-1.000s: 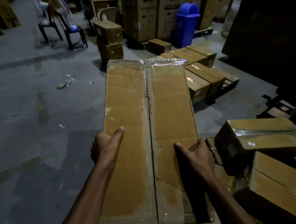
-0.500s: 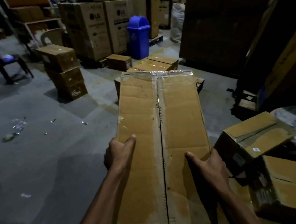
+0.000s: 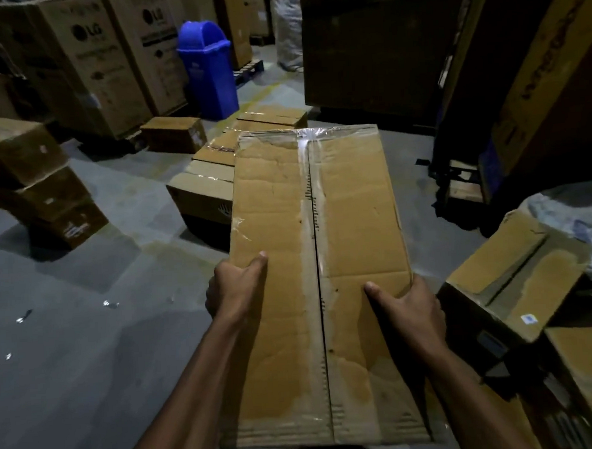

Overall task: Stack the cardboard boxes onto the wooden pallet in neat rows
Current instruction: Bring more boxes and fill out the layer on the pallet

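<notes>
Long taped cardboard box (image 3: 318,285) held up in mid-frame, long axis running near to far, top flaps shut w/ clear tape along the centre seam. Left hand (image 3: 234,289) grips the box's left edge, thumb lying on top, fingers wrapped round the side and under, out of sight. Right hand (image 3: 407,307) grips the right edge the same way, thumb on the top face pointing in toward the seam.

Past the box's far end, a row of low cardboard boxes (image 3: 209,174) sits close together on the floor; whatever's under them can't be made out, too dark. One small box (image 3: 173,133) stands apart just left of that row.

Left side: leaning stack of three boxes (image 3: 35,183). Far left: tall LG cartons (image 3: 97,63), w/ a blue swing-lid bin (image 3: 209,69) just right of them. Near right: open-flapped box (image 3: 510,281) tilted, another box (image 3: 591,380) beside it at the frame edge. Grey concrete floor (image 3: 71,356) w/ small bits of litter.
</notes>
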Demonstrator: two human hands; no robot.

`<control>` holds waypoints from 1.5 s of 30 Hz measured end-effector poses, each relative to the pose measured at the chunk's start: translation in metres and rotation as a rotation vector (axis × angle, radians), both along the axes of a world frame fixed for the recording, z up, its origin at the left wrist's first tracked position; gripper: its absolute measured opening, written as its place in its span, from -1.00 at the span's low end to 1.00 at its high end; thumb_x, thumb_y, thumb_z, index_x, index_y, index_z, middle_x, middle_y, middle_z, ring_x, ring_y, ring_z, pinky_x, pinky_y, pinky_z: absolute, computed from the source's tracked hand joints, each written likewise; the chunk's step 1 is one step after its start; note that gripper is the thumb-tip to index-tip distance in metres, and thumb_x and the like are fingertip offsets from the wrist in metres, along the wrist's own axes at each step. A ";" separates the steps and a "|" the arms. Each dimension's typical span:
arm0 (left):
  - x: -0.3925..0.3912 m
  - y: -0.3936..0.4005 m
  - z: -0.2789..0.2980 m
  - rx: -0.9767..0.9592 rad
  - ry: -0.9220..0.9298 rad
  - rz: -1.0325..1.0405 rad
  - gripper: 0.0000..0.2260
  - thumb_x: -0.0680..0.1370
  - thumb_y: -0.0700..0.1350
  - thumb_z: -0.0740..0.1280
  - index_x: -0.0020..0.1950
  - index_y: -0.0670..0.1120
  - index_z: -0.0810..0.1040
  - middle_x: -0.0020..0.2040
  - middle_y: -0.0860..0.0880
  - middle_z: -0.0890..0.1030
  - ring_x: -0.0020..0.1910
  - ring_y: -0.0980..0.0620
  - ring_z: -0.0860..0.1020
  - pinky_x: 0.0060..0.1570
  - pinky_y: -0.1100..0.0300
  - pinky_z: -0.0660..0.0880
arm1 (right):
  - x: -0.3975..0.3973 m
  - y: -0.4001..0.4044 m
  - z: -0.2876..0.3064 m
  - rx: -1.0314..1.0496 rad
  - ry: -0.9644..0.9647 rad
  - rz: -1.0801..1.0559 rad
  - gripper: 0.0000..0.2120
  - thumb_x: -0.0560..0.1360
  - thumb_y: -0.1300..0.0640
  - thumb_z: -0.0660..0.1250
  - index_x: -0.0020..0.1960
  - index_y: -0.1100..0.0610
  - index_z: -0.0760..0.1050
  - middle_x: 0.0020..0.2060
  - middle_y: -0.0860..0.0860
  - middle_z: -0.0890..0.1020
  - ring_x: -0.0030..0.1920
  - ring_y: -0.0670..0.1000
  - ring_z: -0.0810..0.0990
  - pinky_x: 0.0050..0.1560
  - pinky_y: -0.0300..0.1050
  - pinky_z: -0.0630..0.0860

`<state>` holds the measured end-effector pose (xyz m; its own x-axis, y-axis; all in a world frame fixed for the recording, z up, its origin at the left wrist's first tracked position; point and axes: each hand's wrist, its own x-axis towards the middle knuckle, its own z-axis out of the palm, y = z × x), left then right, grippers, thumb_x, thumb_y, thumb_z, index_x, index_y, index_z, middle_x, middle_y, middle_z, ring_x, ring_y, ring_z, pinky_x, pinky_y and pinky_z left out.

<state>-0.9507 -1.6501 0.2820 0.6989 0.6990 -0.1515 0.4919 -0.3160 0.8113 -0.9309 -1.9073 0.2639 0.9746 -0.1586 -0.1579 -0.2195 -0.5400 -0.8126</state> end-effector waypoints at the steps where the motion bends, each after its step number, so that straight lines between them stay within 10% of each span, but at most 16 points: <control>1: 0.025 0.006 0.002 -0.002 -0.006 0.001 -0.56 0.48 0.30 0.37 -0.05 -0.10 0.57 -0.17 -0.08 0.63 -0.21 -0.11 0.61 -0.15 0.07 0.56 | 0.023 0.005 0.003 -0.010 0.002 -0.003 -0.45 0.41 -0.31 0.45 0.20 0.01 0.39 -0.02 -0.05 0.48 -0.05 0.04 0.45 -0.09 -0.06 0.39; 13: 0.286 0.043 0.011 -0.109 -0.056 -0.110 -0.60 0.46 0.28 0.40 0.02 -0.04 0.58 -0.10 -0.04 0.65 -0.10 -0.09 0.62 0.04 -0.07 0.58 | 0.255 0.040 0.017 -0.139 -0.029 -0.140 -0.37 0.34 -0.43 0.38 0.19 -0.01 0.43 0.03 0.04 0.60 0.03 0.19 0.59 0.03 0.15 0.59; 28: 0.637 0.052 -0.011 -0.127 0.024 -0.313 -0.56 0.47 0.29 0.39 0.00 -0.07 0.50 -0.11 -0.02 0.58 -0.16 -0.05 0.54 -0.20 0.14 0.39 | 0.545 0.063 0.008 -0.146 0.035 -0.390 -0.30 0.18 -0.56 0.29 0.10 -0.09 0.41 -0.05 -0.03 0.61 -0.03 0.12 0.62 0.00 0.18 0.61; 45: 0.934 -0.082 -0.050 -0.125 0.085 -0.255 -0.58 0.48 0.29 0.37 0.00 -0.06 0.53 -0.11 -0.05 0.61 -0.13 -0.08 0.57 -0.15 0.10 0.49 | 0.864 -0.080 -0.029 -0.137 0.091 -0.299 -0.36 0.40 -0.31 0.44 0.28 0.09 0.43 0.15 0.13 0.60 0.15 0.24 0.56 0.03 0.03 0.45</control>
<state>-0.0162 -1.7318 0.2318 0.8309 0.4747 -0.2904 0.4770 -0.3387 0.8110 -0.0673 -1.9871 0.2347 0.8647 -0.4612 -0.1992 -0.4528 -0.5437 -0.7067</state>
